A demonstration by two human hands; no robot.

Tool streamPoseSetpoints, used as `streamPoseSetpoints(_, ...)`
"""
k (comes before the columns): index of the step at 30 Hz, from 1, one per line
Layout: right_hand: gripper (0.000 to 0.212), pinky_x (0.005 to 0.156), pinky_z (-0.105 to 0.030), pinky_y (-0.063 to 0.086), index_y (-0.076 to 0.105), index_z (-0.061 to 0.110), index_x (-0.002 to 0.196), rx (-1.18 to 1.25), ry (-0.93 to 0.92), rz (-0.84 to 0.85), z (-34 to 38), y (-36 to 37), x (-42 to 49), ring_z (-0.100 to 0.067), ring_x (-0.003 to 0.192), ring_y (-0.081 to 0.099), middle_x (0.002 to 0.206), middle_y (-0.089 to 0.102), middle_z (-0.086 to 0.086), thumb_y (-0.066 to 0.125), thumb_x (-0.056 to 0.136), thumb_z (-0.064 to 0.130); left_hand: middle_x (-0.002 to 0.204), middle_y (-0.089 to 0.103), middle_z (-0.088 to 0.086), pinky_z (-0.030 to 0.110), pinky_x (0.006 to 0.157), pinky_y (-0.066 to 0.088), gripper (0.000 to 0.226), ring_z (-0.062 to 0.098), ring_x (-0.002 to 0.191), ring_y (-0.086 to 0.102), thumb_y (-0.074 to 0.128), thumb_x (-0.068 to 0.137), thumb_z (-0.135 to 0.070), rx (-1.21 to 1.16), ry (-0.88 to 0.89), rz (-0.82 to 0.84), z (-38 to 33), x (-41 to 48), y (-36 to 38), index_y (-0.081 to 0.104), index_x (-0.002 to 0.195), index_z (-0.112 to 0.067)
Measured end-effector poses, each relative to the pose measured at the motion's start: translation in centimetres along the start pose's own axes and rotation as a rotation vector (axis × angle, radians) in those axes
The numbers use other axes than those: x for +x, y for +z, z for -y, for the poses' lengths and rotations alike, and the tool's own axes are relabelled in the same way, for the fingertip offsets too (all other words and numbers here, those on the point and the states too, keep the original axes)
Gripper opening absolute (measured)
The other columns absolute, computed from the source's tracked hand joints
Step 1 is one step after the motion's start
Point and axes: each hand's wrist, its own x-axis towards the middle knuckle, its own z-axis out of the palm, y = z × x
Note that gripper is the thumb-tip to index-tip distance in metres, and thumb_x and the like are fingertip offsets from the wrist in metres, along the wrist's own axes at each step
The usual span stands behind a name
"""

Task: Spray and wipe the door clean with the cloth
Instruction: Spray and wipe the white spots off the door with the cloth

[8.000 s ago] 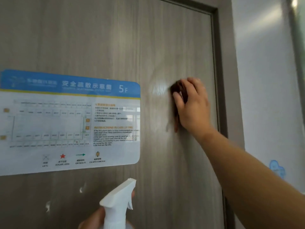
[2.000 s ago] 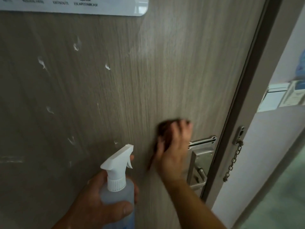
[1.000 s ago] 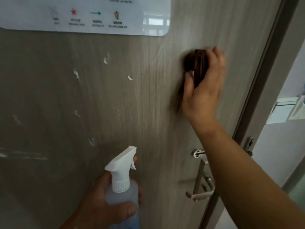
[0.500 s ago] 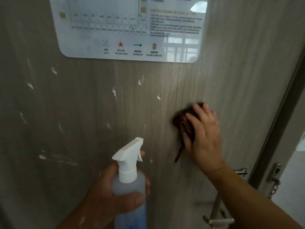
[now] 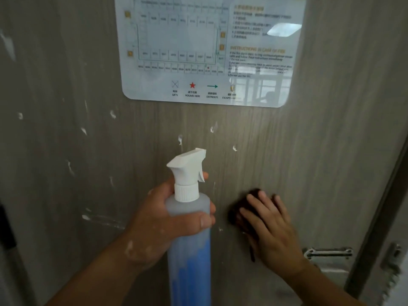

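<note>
A grey wood-grain door [image 5: 320,140] fills the view, flecked with small white marks on its left and middle. My left hand [image 5: 163,226] grips a translucent spray bottle [image 5: 187,239] with a white trigger head, upright and close to the door, nozzle pointing right. My right hand [image 5: 269,233] presses a dark brown cloth [image 5: 235,214] flat against the door, right of the bottle. Most of the cloth is hidden under my fingers.
A white evacuation plan sign [image 5: 209,49] is fixed on the door above my hands. A metal latch plate [image 5: 329,253] and a door chain [image 5: 393,270] sit at the lower right beside the dark door frame [image 5: 382,217].
My right hand with the cloth has slid down the door from beside the sign to near the latch. The view has shifted left, and the bottle is raised higher.
</note>
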Motion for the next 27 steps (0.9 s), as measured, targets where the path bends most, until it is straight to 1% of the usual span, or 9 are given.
streamPoseSetpoints(4,0.045,0.116,-0.067,0.034,0.053,0.011,0.138,-0.002,0.219,-0.138,-3.5,-2.5,3.7,-0.033,0.152,0.032,0.156,0.042,-0.015,0.061,0.095,0.022,0.085,0.072,0.016,0.046,0.074,0.053,0.071,0.033,0.077,0.067,0.091,0.045,-0.028,0.043,0.025,0.003,-0.7,0.2,0.1,0.066,0.111,-0.02)
streamPoseSetpoints(7,0.047,0.122,-0.057,0.032,0.052,0.003,0.137,0.015,0.426,-0.311,-6.1,-4.5,7.8,-0.036,0.152,0.031,0.157,0.039,-0.021,0.064,0.093,0.015,0.084,0.072,0.015,0.049,0.076,0.054,0.066,0.033,0.077,0.068,0.089,0.047,-0.026,0.054,0.045,-0.009,-1.1,0.4,0.0,0.067,0.108,-0.02)
streamPoseSetpoints(10,0.049,0.124,-0.048,0.03,0.052,0.002,0.138,0.022,0.555,-0.444,-5.7,-4.7,9.9,-0.039,0.151,0.032,0.157,0.038,-0.024,0.067,0.092,0.012,0.085,0.073,0.013,0.044,0.072,0.055,0.074,0.033,0.077,0.069,0.094,0.04,-0.041,0.049,0.056,-0.023,-1.6,0.4,-0.1,0.068,0.106,-0.022)
streamPoseSetpoints(13,0.051,0.122,-0.056,0.03,0.051,0.003,0.14,0.014,0.49,-0.393,-2.2,-2.2,8.1,-0.042,0.152,0.03,0.156,0.04,-0.024,0.066,0.093,0.016,0.086,0.073,0.016,0.039,0.069,0.056,0.081,0.032,0.076,0.07,0.096,0.038,-0.041,-0.008,0.047,-0.02,-1.8,0.3,-0.2,0.066,0.11,-0.018)
streamPoseSetpoints(16,0.047,0.116,-0.065,0.035,0.05,0.012,0.143,0.007,0.184,-0.16,1.1,0.2,4.3,-0.037,0.153,0.03,0.156,0.041,-0.015,0.058,0.099,0.025,0.087,0.072,0.019,0.04,0.068,0.057,0.084,0.034,0.075,0.07,0.097,0.038,-0.039,-0.03,0.04,-0.026,-1.5,-0.3,-0.7,0.066,0.111,-0.014)
streamPoseSetpoints(18,0.045,0.116,-0.065,0.035,0.05,0.015,0.144,-0.012,0.063,-0.098,0.6,0.2,4.0,-0.032,0.154,0.031,0.156,0.042,-0.012,0.057,0.1,0.027,0.088,0.072,0.023,0.044,0.069,0.056,0.08,0.038,0.075,0.069,0.097,0.037,-0.037,-0.035,0.037,-0.039,-1.3,-0.9,-1.1,0.068,0.108,-0.016)
streamPoseSetpoints(22,0.049,0.119,-0.063,0.031,0.051,0.01,0.141,-0.024,0.134,-0.235,-1.6,-1.8,11.2,-0.037,0.151,0.035,0.154,0.045,-0.017,0.065,0.095,0.019,0.087,0.071,0.025,0.045,0.069,0.055,0.074,0.04,0.075,0.069,0.097,0.036,-0.036,-0.019,0.035,-0.034,-1.0,-1.2,-1.5,0.071,0.104,-0.022)
streamPoseSetpoints(25,0.052,0.115,-0.064,0.035,0.056,0.003,0.137,-0.013,0.155,-0.341,-2.0,-3.0,17.2,-0.04,0.148,0.038,0.151,0.049,-0.023,0.071,0.088,0.011,0.087,0.073,0.024,0.041,0.068,0.057,0.076,0.041,0.075,0.071,0.097,0.035,-0.039,-0.015,0.044,-0.032,-0.8,-1.1,-1.4,0.072,0.105,-0.025)
streamPoseSetpoints(27,0.049,0.115,-0.064,0.036,0.059,0.0,0.136,-0.006,0.155,-0.373,-1.6,-2.5,17.9,-0.039,0.147,0.038,0.148,0.053,-0.022,0.069,0.09,0.012,0.086,0.074,0.023,0.041,0.067,0.058,0.072,0.041,0.075,0.071,0.097,0.032,-0.042,-0.018,0.045,-0.041,-0.6,-1.1,-1.5,0.074,0.097,-0.025)
